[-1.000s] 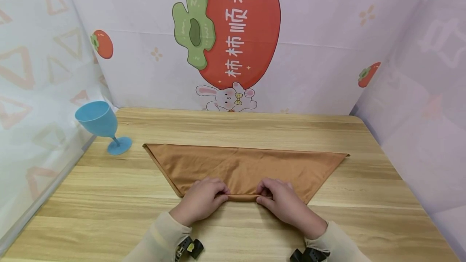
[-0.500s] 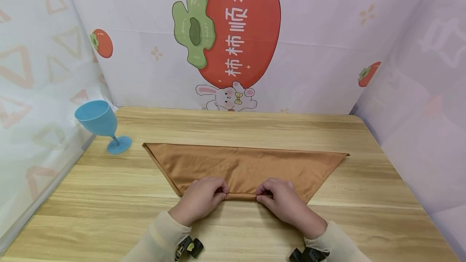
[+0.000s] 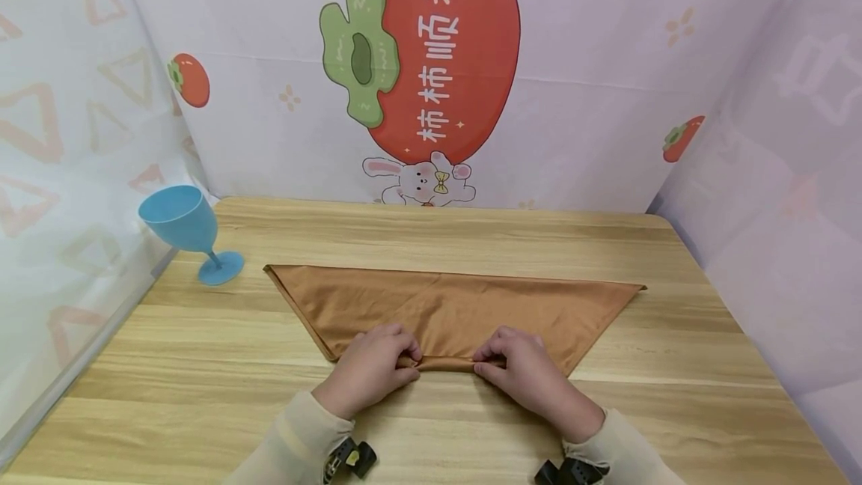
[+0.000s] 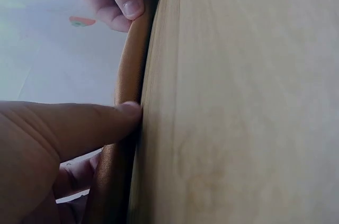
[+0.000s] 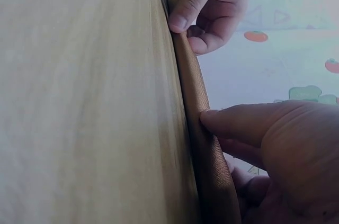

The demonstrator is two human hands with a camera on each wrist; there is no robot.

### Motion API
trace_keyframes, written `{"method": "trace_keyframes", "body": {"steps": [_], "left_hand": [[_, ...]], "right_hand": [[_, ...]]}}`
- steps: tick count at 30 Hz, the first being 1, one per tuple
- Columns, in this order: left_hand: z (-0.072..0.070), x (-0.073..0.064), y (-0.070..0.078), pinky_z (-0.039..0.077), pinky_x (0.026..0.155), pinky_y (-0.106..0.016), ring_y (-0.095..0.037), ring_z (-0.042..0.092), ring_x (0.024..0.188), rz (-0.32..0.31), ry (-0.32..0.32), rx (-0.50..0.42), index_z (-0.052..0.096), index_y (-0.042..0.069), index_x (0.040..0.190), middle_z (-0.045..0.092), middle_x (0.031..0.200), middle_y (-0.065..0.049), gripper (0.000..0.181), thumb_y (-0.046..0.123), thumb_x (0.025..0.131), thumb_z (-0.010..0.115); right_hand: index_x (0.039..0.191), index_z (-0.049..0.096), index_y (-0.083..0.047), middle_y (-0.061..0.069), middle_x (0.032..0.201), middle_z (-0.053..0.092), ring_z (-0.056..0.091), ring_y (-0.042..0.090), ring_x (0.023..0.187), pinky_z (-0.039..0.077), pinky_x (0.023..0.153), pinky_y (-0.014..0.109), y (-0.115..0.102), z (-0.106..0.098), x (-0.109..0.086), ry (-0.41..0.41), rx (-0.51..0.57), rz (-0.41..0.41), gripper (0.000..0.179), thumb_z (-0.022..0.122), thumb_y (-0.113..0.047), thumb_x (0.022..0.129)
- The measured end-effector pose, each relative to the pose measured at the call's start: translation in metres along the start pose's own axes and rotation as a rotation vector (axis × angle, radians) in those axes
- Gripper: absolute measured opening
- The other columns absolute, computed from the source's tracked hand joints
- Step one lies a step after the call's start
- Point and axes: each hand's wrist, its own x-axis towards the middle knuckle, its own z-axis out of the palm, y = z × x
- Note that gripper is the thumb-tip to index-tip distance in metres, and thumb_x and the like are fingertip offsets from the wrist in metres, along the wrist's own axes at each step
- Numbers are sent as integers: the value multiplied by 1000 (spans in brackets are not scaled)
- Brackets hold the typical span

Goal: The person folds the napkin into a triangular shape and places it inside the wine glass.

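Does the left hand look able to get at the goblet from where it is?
Probably yes: only flat cloth and bare table show between the left hand and the goblet. The hand pinches the cloth's near edge, though, so it would likely need to let go first.

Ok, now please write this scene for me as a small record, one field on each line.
Surface: wooden table
Cloth: brown cloth, laid flat, its near edge turned into a narrow roll or fold
Left hand: pinches the near edge
Right hand: pinches the same edge, apart from the left hand
Cup: blue goblet, standing left of the cloth, untouched
Backdrop: white sheet with a red fruit print
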Motion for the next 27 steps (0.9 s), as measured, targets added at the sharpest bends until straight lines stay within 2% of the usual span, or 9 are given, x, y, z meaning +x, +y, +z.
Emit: {"method": "trace_keyframes", "body": {"steps": [6,18,27], "left_hand": [[-1,0,1,43,73,-37,-9,55,81,30,30,21,68,26,85,54,85,14,12,26,85,81],[-1,1,3,45,74,-37,-9,53,78,72,76,68,72,24,82,59,85,13,10,24,85,81],[-3,0,5,47,77,-42,-10,58,80,58,80,52,71,25,81,63,84,14,10,26,87,79]], "right_hand": [[84,75,-29,-22,83,56,55,5,83,29,81,38,-2,-1,-2,-13,-30,15,17,88,-20,77],[82,75,-29,-22,82,56,54,6,84,31,81,40,-2,-1,-2,10,-64,-17,15,85,-18,80],[85,77,-25,-23,78,54,50,5,78,29,75,35,-2,-2,-2,7,-87,-39,9,80,-16,85]]}}
